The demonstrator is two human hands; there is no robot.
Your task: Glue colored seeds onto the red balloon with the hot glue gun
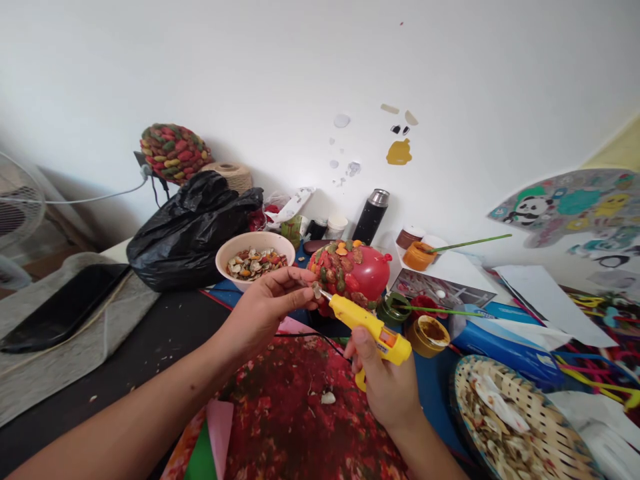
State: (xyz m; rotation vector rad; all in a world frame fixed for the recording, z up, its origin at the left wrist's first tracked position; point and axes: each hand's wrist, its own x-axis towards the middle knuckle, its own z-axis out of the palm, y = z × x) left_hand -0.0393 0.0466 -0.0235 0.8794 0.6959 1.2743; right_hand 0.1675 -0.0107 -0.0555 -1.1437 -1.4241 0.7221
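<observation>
My left hand pinches a small pale shell piece between thumb and fingers. The nozzle of a yellow glue gun touches that piece. My right hand is wrapped round the gun's handle, finger at the trigger. Just behind the nozzle sits a red balloon, its left half covered with coloured shell pieces. A cream bowl of mixed shell pieces stands behind my left hand.
A black plastic bag lies at the left. A woven basket of shells is at the lower right, paint pots and a blue box behind it. A black flask and twine spool stand by the wall.
</observation>
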